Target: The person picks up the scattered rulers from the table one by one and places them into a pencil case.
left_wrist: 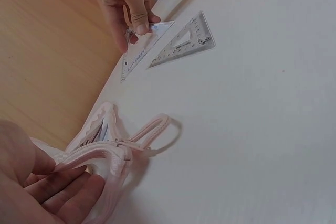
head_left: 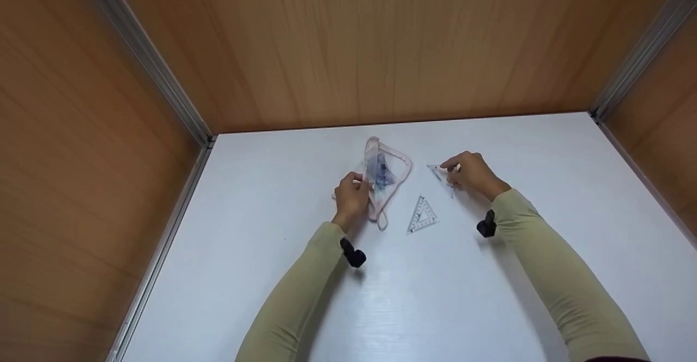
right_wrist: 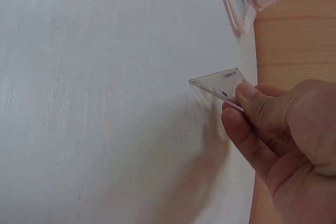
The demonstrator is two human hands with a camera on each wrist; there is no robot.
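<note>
The left hand (head_left: 351,196) holds the clear pink-edged zip pouch (head_left: 385,177) steady by its rim, while at three o'clock the right hand (head_left: 472,174) pinches a clear plastic set square (right_wrist: 220,85) tilted off the white bench (head_left: 425,296).

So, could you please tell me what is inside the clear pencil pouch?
Through the pencil pouch, which the left hand grips, something blue shows. What it is, and anything behind it, cannot be told.

You have two clear set squares (head_left: 423,216) (head_left: 442,176) on the table. You have one pink pouch (head_left: 387,179).
</note>
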